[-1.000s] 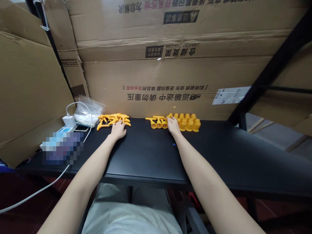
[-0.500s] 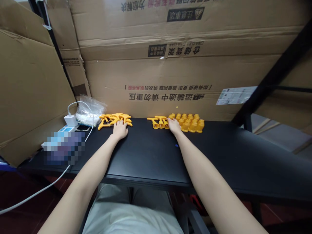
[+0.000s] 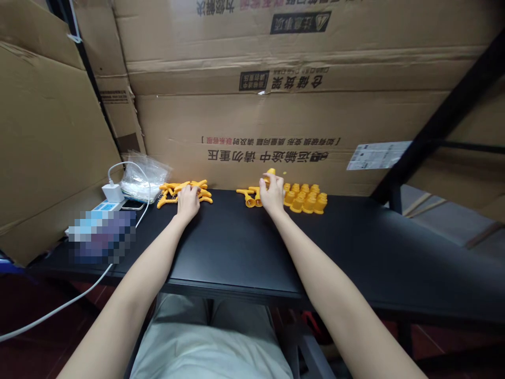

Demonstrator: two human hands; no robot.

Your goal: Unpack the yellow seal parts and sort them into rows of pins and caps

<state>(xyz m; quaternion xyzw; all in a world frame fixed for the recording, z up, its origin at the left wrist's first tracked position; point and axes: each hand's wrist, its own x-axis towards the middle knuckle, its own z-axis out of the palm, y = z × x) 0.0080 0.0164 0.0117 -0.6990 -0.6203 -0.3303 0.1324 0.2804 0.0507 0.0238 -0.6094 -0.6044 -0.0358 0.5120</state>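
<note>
At the left of the black table, my left hand point(image 3: 188, 202) is closed on a curved yellow plastic handle point(image 3: 182, 186), over a pile of similar yellow handles point(image 3: 168, 200) with thin metal springs or chains. My right hand point(image 3: 272, 195) is raised a little above the table, its fingers and thumb gripping a yellow cup-shaped piece point(image 3: 271, 171). Just left of it lie a few yellow pieces with a handle bar and a round cup point(image 3: 249, 201), partly hidden by the hand. Several more yellow cups point(image 3: 309, 201) stand in rows to its right.
Cardboard walls point(image 3: 236, 118) enclose the back and left of the black table point(image 3: 236, 247). A clear plastic bag point(image 3: 144, 176), a phone point(image 3: 132, 205) and a white charger point(image 3: 113, 192) with its cable lie at the left. A dark metal post point(image 3: 434, 121) slants at the right.
My right hand has lifted from the cup rows and moved slightly left with a yellow cup in its fingers. My left hand has shifted slightly left and curled its fingers on a yellow handle.
</note>
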